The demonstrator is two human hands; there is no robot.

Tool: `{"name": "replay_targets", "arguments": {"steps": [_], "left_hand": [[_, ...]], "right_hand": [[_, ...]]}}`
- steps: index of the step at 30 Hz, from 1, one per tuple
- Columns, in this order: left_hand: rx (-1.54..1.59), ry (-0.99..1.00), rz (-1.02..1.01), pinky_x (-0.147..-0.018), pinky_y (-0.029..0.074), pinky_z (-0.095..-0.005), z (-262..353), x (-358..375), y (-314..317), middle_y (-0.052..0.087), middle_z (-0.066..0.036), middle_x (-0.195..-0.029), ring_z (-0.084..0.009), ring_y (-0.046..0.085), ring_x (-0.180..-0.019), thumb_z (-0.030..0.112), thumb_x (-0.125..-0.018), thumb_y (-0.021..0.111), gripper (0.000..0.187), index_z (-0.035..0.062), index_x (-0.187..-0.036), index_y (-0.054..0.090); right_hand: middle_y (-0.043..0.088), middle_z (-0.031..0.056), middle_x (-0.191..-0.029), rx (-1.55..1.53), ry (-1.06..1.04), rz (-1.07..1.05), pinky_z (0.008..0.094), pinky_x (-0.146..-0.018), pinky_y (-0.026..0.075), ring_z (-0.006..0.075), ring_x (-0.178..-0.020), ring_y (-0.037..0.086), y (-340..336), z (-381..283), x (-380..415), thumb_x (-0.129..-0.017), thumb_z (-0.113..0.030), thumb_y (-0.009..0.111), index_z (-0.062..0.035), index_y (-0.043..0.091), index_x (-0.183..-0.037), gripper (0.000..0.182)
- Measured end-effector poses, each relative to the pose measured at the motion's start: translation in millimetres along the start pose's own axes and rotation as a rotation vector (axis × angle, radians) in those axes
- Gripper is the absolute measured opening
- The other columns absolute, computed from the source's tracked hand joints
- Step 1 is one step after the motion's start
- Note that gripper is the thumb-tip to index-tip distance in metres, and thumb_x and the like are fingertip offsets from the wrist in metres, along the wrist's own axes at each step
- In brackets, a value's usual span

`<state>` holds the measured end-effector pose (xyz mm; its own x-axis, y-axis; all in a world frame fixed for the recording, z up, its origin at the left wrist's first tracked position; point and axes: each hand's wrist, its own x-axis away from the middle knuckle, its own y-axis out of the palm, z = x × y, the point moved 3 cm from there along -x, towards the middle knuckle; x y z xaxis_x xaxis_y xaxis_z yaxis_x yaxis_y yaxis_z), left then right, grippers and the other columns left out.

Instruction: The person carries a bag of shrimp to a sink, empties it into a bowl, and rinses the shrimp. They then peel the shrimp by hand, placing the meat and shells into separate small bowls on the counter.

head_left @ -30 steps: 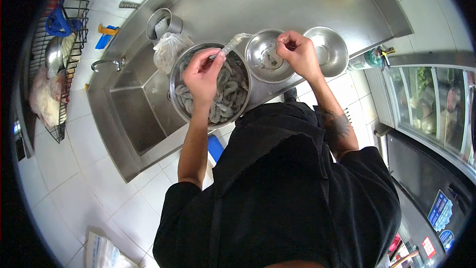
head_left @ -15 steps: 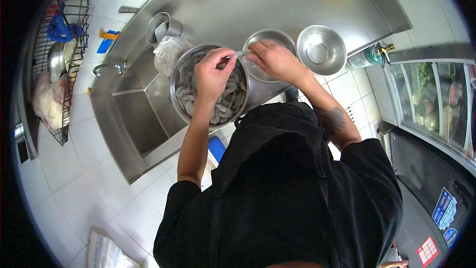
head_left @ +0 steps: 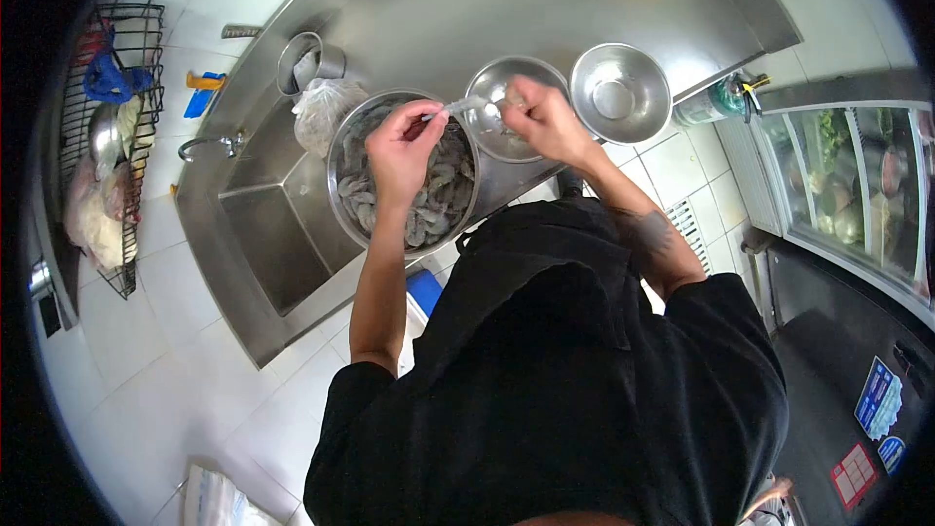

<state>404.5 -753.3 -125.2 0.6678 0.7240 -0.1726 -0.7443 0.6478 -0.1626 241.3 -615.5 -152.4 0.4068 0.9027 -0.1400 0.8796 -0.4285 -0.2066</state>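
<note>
A grey shrimp [head_left: 466, 105] is pinched at one end by my left hand [head_left: 403, 146], above a large steel bowl [head_left: 336, 185] full of grey shrimps [head_left: 429, 206]. My right hand [head_left: 547, 122] is closed over the middle steel bowl [head_left: 516, 63], a little right of the shrimp; its fingertips are blurred, and what they hold is too small to name. Inside the middle bowl are a few small pieces. A third steel bowl [head_left: 620, 95], with nothing visible in it, stands to the right.
A knotted plastic bag [head_left: 325, 115] and a steel pot [head_left: 329, 61] stand left of the large bowl. The sink basin [head_left: 278, 244] and tap [head_left: 206, 146] are farther left. A wire rack [head_left: 146, 97] hangs at far left, and a glass-door fridge [head_left: 857, 185] stands right.
My right hand has come away from my left, which keeps the shrimp, now more exposed between the two hands. The whole view has shifted slightly.
</note>
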Motion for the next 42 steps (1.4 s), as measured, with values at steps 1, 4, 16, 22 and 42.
{"name": "replay_targets", "arguments": {"steps": [1, 4, 16, 22, 42], "left_hand": [[-0.005, 0.001, 0.003, -0.069, 0.051, -0.0202, 1, 0, -2, 0.068, -0.003, -0.091, -0.0059, 0.061, -0.077, -0.001, -0.083, 0.071, 0.011, -0.0015, -0.094, 0.068], [0.007, -0.022, 0.024, -0.069, 0.051, -0.0196, 4, -3, -9, 0.068, -0.002, -0.089, -0.0059, 0.061, -0.077, -0.002, -0.084, 0.070, 0.011, -0.0018, -0.095, 0.068], [-0.113, -0.087, -0.252, -0.074, 0.051, -0.0242, 36, -53, 80, 0.069, -0.005, -0.091, -0.0093, 0.062, -0.080, 0.004, -0.086, 0.069, 0.017, -0.0010, -0.102, 0.068], [-0.304, 0.113, -0.341, -0.075, 0.054, -0.0349, 7, -44, 168, 0.066, -0.016, -0.106, -0.0223, 0.066, -0.084, 0.017, -0.079, 0.075, 0.054, 0.0070, -0.129, 0.056], [-1.005, 0.125, -0.033, -0.096, 0.040, -0.0439, -123, 104, -104, 0.061, -0.006, -0.106, -0.0270, 0.052, -0.112, 0.021, -0.075, 0.072, 0.027, 0.0086, -0.099, 0.066]], "right_hand": [[0.044, -0.0060, -0.072, -0.172, 0.116, 0.012, 0.0254, -0.053, 0.035, 0.0038, -0.065, 0.040, -6, -12, 1, -0.095, -0.016, 0.054, -0.0038, 0.049, -0.080, 0.020], [0.048, 0.0061, -0.063, -0.050, 0.028, 0.143, 0.0296, -0.052, 0.040, 0.0105, -0.057, 0.046, -26, -15, -4, -0.093, -0.020, 0.058, -0.0007, 0.052, -0.082, 0.023], [0.066, 0.0118, -0.092, 1.091, 0.004, 0.178, 0.0389, -0.073, 0.056, 0.0265, -0.086, 0.067, 39, 98, 5, -0.081, -0.022, 0.060, -0.0083, 0.069, -0.093, 0.020], [0.067, 0.0137, -0.100, 0.407, 0.226, 0.305, 0.0403, -0.078, 0.053, 0.0278, -0.094, 0.064, 45, 112, -6, -0.080, -0.021, 0.063, -0.0069, 0.068, -0.090, 0.018], [0.058, 0.0091, -0.109, 1.241, -0.388, -0.403, 0.0450, -0.081, 0.043, 0.0274, -0.103, 0.053, 234, 70, -38, -0.081, -0.020, 0.057, -0.0092, 0.066, -0.096, 0.020]]}}
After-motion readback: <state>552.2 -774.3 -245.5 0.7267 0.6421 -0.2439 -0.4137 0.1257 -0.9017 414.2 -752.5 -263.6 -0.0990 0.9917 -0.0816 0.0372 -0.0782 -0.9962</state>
